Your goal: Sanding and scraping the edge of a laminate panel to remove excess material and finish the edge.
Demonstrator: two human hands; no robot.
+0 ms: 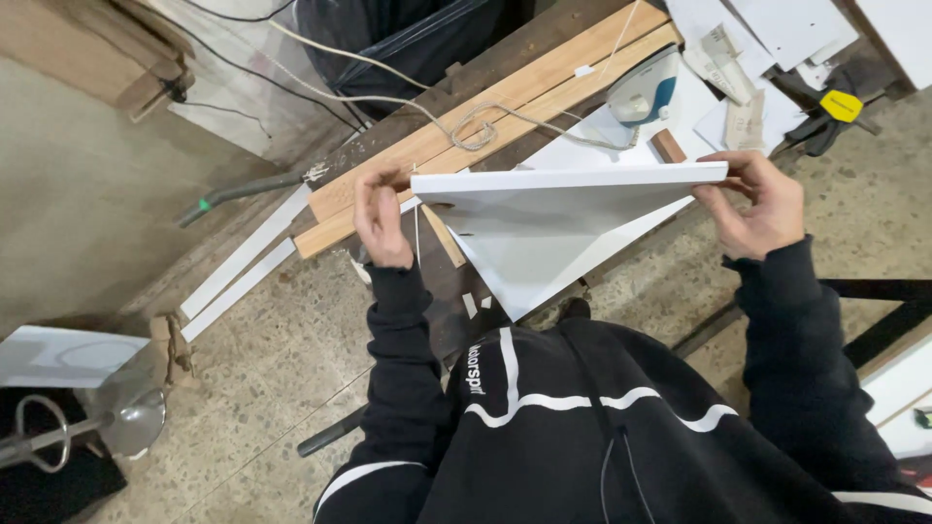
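Hands: two (pixel 381 218) (pixel 762 204); triangular white panel (pixel 544 228): seemingly one.

The person holds a white triangular panel (pixel 534 228) between both hands, with its long straight edge on top and its point toward the body. The left hand (pixel 381 218) grips the left corner of the panel, fingers closed on the edge. The right hand (pixel 762 204) pinches the right corner. Behind the panel, two wooden planks (pixel 505 97) lie side by side on a dark workbench (pixel 544 34). A clothes iron (pixel 643 92) stands on white sheets (pixel 777 29) near the planks, and its pale cord (pixel 466 126) runs over the wood. Two narrow white strips (pixel 243 264) lie at the left, near a grey hose (pixel 243 189). The floor (pixel 262 388) is speckled stone
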